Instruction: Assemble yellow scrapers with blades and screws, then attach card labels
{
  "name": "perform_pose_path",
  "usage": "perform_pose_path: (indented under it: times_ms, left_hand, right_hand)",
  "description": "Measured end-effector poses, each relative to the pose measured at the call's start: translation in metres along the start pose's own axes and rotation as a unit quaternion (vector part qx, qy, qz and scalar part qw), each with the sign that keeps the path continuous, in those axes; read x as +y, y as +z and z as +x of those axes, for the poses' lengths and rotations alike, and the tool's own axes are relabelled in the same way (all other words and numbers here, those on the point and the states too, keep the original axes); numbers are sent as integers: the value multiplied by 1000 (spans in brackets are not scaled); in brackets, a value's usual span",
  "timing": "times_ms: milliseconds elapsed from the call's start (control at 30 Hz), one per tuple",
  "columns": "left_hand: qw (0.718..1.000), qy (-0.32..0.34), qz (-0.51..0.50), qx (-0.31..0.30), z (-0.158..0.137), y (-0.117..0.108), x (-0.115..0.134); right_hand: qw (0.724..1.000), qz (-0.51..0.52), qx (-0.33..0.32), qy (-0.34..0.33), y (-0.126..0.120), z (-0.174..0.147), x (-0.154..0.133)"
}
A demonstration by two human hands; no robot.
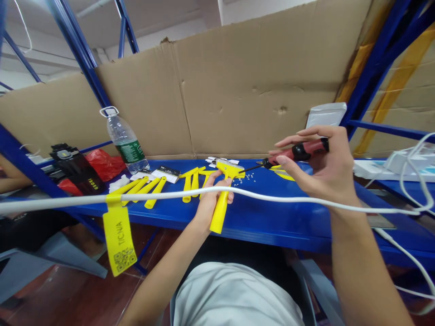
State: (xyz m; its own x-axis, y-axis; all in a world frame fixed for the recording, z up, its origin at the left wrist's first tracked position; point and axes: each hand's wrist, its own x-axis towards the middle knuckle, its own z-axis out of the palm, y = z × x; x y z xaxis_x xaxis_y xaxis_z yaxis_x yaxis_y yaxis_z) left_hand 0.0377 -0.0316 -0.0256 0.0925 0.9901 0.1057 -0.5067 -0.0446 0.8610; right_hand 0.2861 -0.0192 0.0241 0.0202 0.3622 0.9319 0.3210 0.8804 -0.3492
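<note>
A yellow scraper (220, 212) with a wide head is held at its neck by my left hand (211, 194), handle pointing down toward me. My right hand (326, 170) grips a red and black screwdriver (299, 151), fingers partly spread around its handle. The screwdriver's thin dark shaft reaches left to the scraper head; whether its tip sits in a screw is too small to tell. Just beyond the scraper, small screws (250, 176) lie scattered on the blue table (272, 201). Several more yellow scraper handles (155, 192) lie to the left of my left hand.
A clear plastic bottle (127, 140) and a black flask (78, 170) stand at the left, beside a red plastic bag (105, 163). A white cable (285, 198) with a yellow tag (118, 240) crosses in front of my view. Cardboard (238, 90) walls the back. Another person's arm (13, 174) shows far left.
</note>
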Motion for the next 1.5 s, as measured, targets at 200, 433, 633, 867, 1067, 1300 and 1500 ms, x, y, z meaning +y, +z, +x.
perform_pose_path:
  times_ms: [200,433,633,867,1067,1300,1500]
  left_hand:
    - [1000,8,-3,1,2,-1,-1]
    - [1000,5,-5,-1,2,0,-1]
    - [1000,8,-4,3,1,0,-1]
    - [1000,5,6,-1,-1,1,2]
    - [1000,8,12,0,1,1,-1]
    - [1000,11,9,14,2,0,-1]
    - [1000,8,4,2,1,0,-1]
  right_hand:
    - [995,80,-54,-10,0,0,-6]
    - [999,-32,25,-14,1,1,1]
    - [996,75,-43,6,0,1,-2]
    - [1000,-12,6,-5,1,-1,-1]
    - [1000,8,-9,10,-1,1,-1]
    - [997,60,-49,5,-1,1,-2]
    - [1000,-18,-4,-4,-1,2,0]
